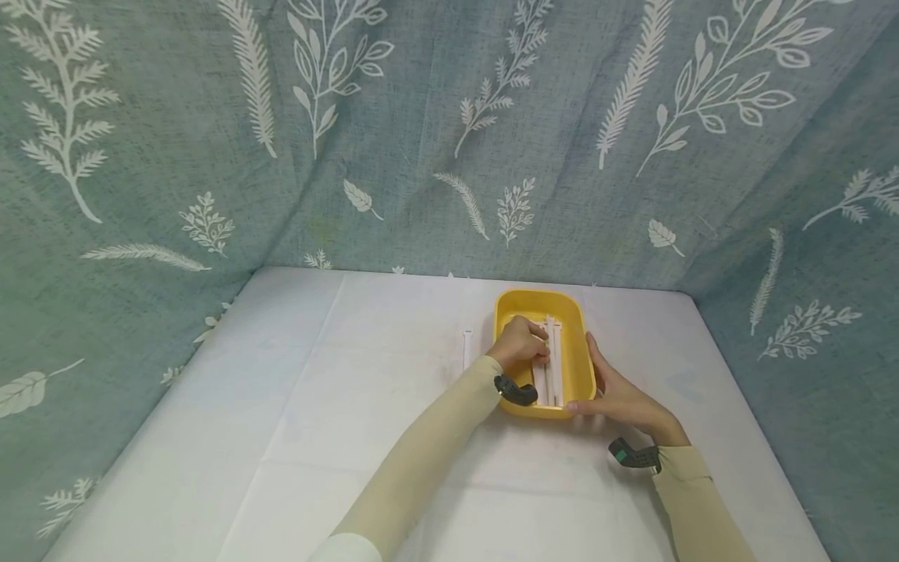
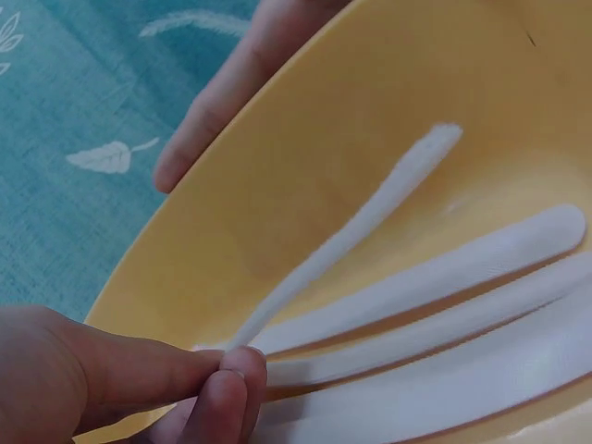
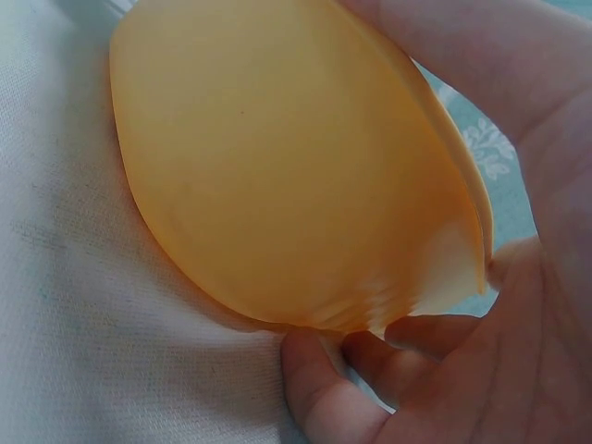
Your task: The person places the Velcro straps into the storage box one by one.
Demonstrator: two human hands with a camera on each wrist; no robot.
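Observation:
A yellow plastic tray (image 1: 536,295) with rounded corners sits on the white-covered table. Inside it lie several long, slim white strips (image 1: 555,355), round-ended in the left wrist view. My left hand (image 1: 522,343) reaches into the tray. Between thumb and fingertips it pinches one end of a thin white strip (image 2: 361,217), whose far end rises apart from the others. At the tray's right near corner my right hand (image 1: 618,394) holds the wall. Its thumb lies at the near rim, and its fingers curl against the outside and lower edge of the tray wall (image 3: 277,166).
Left of the tray, another white strip (image 1: 467,347) lies on the table. A white cloth (image 1: 351,437) covers the tabletop. Blue-green curtains (image 1: 421,156) with white leaf prints hang behind and at both sides. Each wrist wears a dark band (image 1: 516,390).

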